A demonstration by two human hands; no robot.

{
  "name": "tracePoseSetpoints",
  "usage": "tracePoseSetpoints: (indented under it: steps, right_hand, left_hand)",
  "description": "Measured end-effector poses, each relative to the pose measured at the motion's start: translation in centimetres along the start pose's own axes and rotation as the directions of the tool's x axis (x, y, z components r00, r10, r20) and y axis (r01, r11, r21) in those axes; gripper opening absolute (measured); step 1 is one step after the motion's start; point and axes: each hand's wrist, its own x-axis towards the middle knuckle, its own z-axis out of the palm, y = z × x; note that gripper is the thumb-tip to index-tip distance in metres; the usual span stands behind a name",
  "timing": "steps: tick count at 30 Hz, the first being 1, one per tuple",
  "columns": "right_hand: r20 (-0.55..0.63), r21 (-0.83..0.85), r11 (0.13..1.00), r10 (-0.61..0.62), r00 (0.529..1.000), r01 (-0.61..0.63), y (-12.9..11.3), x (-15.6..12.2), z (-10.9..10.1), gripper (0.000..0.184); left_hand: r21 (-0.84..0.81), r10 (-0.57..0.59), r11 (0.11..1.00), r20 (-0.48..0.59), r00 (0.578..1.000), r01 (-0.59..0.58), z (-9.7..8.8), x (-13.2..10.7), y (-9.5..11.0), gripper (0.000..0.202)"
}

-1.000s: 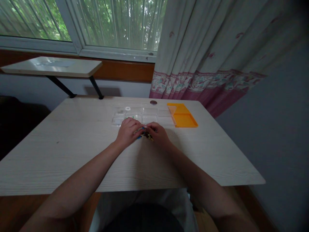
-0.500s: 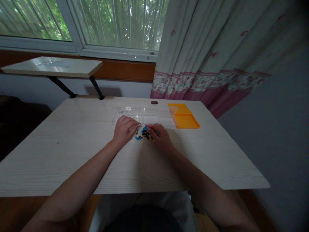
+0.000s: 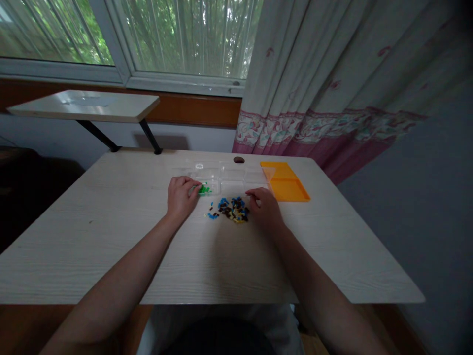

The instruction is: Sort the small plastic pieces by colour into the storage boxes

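Note:
A pile of small blue, dark brown and yellow pieces (image 3: pixel 233 211) lies on the table, with a few stray blue ones to its left. Behind it stands a clear plastic tray (image 3: pixel 232 188) with several compartments. Small green pieces (image 3: pixel 204 189) sit in its front left compartment. My left hand (image 3: pixel 181 198) is at that compartment, thumb and forefinger closed together beside the green pieces. At the pile's right side, my right hand (image 3: pixel 266 209) holds its fingertips pinched just above the table. Whatever either pinch holds is too small to make out.
An orange open case (image 3: pixel 291 190) lies at the tray's right end. Behind the tray is a round dark hole (image 3: pixel 239 160) in the table (image 3: pixel 121 236). A raised shelf (image 3: pixel 111 111) stands at the back left. A curtain (image 3: pixel 281 88) hangs behind the table.
My hands have moved apart: the left a little leftward to the green pieces, the right to the right, away from the pile. More of the pile and the green pieces now show.

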Motion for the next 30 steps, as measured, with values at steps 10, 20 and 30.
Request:
tracePoseSetpoints:
  steps: [10,20,30]
  right_hand:
    - [0.214,-0.125,0.989,-0.045,0.976,0.074,-1.2,-0.5,0.1,0.03]
    - [0.314,-0.225,0.97,-0.012,0.949,0.087,-2.4,-0.5,0.8,0.042]
    - [0.26,-0.113,0.993,0.015,0.965,0.015,-3.1,-0.5,0.8,0.039]
  left_hand:
    - [-0.189,0.251,0.956,0.138,0.958,-0.223,-0.8,-0.6,2.1,0.025]
    - [-0.191,0.154,0.98,0.545,0.824,-0.056,-2.3,-2.9,2.3,0.047]
    - [-0.297,0.235,0.952,0.56,0.794,-0.072,-0.8,-3.2,3.8,0.033]
